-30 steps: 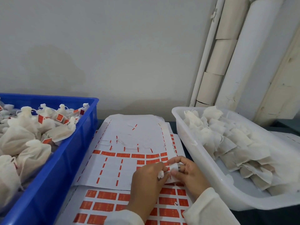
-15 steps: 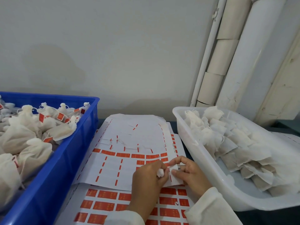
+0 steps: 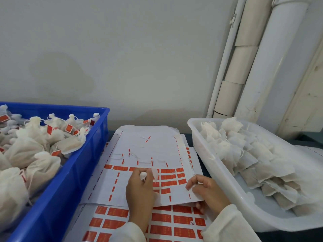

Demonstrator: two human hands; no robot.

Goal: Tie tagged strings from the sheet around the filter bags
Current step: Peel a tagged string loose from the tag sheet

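1. Two hands work over the top sheet [image 3: 148,149] of red tags, which lies between a blue crate [image 3: 73,173] and a white tub [image 3: 218,165].
2. Left hand [image 3: 139,187] sits back-up over the sheet's middle, fingers curled round a small white filter bag [image 3: 143,175] whose gathered top pokes out above the knuckles.
3. Right hand [image 3: 208,189] rests at the sheet's right edge, wrist low, fingers bent; thumb and forefinger appear to pinch that edge, though what exactly they hold is too small to make out.
4. Both sleeves are white and reach the wrists.
5. Tied bags with red tags fill the blue crate on the left; untied flat bags are stacked in the white tub on the right.
6. A second sheet [image 3: 164,222] of uncut red tags lies beneath the top one.
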